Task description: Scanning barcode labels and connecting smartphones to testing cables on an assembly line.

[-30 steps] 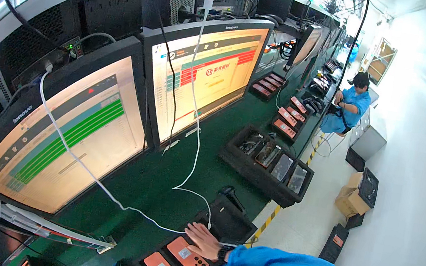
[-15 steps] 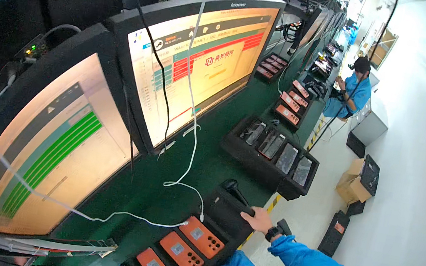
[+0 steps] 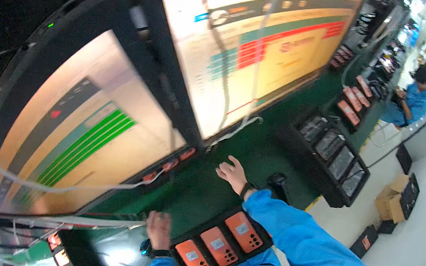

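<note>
My right hand reaches over the green desk mat with its fingers spread and nothing in them. My left hand lies low over the mat, slightly blurred, its fingers stretched forward, with nothing visible in them. Between my forearms and close to my body is a black tray. Three orange phones lie in it back side up: a left phone, a middle phone and a right phone. Each has a pale label and dark camera rings.
Two lit monitors, a left monitor and a right monitor, line the back. A black handheld device stands right of my right hand. Beyond is a black foam box with slotted items. A white cable crosses the left monitor. A seated co-worker is farther off.
My right hand has let go of the black tray and moved forward over the mat. My left hand has come into fuller view. The white cable no longer reaches the phones. The view has shifted.
</note>
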{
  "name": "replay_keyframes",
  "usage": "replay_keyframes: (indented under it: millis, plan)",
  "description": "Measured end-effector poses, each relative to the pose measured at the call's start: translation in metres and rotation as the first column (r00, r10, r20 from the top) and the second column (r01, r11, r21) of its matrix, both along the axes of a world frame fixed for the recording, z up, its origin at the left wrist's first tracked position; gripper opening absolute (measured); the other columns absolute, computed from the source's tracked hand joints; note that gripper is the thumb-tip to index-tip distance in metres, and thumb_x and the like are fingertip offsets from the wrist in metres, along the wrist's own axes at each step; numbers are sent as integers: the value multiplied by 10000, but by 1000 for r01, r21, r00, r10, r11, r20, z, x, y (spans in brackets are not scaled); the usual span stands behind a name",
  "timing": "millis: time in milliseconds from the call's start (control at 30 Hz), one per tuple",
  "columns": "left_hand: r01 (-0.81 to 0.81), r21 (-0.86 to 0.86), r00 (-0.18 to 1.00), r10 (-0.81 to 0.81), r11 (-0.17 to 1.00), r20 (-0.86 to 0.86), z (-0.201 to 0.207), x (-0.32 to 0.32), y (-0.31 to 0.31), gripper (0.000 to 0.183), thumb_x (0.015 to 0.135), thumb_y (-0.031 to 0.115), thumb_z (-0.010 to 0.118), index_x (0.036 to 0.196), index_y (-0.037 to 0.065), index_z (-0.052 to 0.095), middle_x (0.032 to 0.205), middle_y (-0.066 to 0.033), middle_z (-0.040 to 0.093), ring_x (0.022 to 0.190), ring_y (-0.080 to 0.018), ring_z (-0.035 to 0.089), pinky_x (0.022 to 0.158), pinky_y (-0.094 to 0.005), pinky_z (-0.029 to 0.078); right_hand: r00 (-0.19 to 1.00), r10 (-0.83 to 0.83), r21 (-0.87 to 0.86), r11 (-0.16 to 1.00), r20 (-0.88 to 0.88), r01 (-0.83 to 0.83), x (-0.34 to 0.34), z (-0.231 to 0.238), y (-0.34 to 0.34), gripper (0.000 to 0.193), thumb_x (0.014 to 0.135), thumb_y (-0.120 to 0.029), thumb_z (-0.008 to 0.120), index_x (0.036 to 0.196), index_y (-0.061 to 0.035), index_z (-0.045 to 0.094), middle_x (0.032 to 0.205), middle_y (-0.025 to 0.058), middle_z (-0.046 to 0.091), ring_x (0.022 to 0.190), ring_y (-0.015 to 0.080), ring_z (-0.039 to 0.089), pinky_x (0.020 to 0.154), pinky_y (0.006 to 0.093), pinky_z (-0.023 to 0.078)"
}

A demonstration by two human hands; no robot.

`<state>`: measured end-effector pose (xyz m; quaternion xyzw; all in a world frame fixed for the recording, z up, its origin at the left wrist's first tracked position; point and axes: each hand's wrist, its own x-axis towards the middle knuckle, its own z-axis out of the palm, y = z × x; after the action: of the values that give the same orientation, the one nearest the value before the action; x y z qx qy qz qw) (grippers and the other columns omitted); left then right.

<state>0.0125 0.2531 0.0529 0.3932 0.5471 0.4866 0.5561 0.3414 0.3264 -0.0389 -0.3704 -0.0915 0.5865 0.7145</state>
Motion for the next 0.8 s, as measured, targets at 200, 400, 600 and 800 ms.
replay_keyframes:
  millis: [200,400,600,800]
  plan:
    - [-162,201,719,255,966,-646,-22,-49,-78,508,743,-9,620,1231,1,481,1123,-144,566,920,-255,567,818,-345,466,692,684,-333,724,230,-605,-65,105,-105,438,870,-180,652,1241,-31,473,1040,104,622,829,168,649,707,280,534]
    - [-555,93,257,276,827,-926,-85,-113,-122,557,642,60,691,1149,-25,478,995,-192,569,981,-351,532,904,-419,411,454,125,67,920,882,-385,-103,183,-56,869,754,-232,762,1423,-81,228,1444,169,304,1313,281,345,1010,416,383]
    - [-266,-213,850,125,940,-512,-164,-146,-149,491,715,87,729,1117,-44,478,1022,-162,601,917,-268,575,857,-374,445,303,299,120,504,905,-856,-146,224,-71,634,768,-276,728,1309,-78,462,1402,121,408,1312,264,364,1079,386,295]
    - [-362,144,426,301,921,-853,-70,-94,-168,588,685,72,631,1230,-5,425,1081,-243,498,1037,-416,473,926,-501,370,325,216,-79,919,921,-387,-89,121,-202,565,786,-218,679,1290,-53,482,1278,108,530,1108,251,557,911,375,461]
